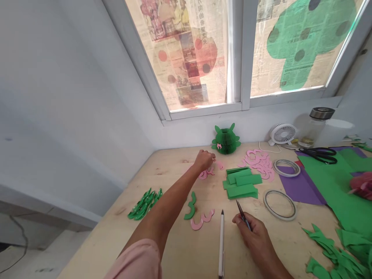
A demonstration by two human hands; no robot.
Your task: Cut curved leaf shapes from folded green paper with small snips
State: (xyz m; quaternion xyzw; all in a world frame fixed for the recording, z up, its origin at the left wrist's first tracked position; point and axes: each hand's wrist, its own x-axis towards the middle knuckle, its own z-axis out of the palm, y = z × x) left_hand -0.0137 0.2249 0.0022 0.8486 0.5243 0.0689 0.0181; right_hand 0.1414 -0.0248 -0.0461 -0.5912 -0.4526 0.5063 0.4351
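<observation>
My left hand (204, 159) reaches to the back of the wooden table, its fingers pinched together over a group of pink paper pieces (207, 173); a bit of pink shows at the fingertips. Near the front, my right hand (251, 229) holds dark pointed tweezers (243, 214), tips pointing up and left. Left of that hand lies a white pen (221, 244). A green wavy paper strip (190, 207) and a pink wavy strip (202, 220) rest between my arms. Behind my left hand stands a green honeycomb paper figure (226, 141) with a small pink piece on it.
Green paper strips (242, 183), pink cutouts (258, 162), two tape rolls (280, 205) and black scissors (319, 155) lie centre to right. Green curled pieces (144, 204) are at left. A white fan (282, 134) and glass jar (312, 130) stand by the wall.
</observation>
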